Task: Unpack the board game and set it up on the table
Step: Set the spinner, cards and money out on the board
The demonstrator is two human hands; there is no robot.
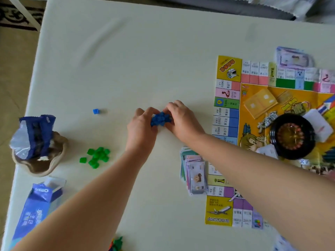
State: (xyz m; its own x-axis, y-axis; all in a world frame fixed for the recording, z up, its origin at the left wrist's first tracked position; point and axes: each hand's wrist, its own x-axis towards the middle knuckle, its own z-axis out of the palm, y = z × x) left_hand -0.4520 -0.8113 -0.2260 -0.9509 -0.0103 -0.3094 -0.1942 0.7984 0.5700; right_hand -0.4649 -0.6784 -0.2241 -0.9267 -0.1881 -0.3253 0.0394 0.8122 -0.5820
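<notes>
Left hand [140, 129] and right hand [181, 120] curl their fingers round the blue houses [160, 120] between them, apparently sorting by colour; next probably means fetching the stray blue house [96, 111] beyond the left hand.

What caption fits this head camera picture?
A left hand and right hand bunch blue pieces on the table beside the board.

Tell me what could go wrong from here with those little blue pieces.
1. The blue pieces are a loose cluster squeezed between the left hand and right hand; if either grip eases, some may spill across the table.
2. One stray blue piece lies apart to the left and might be overlooked.
3. The green pieces sit near the left forearm; a careless sweep could scatter or mix them.
</notes>
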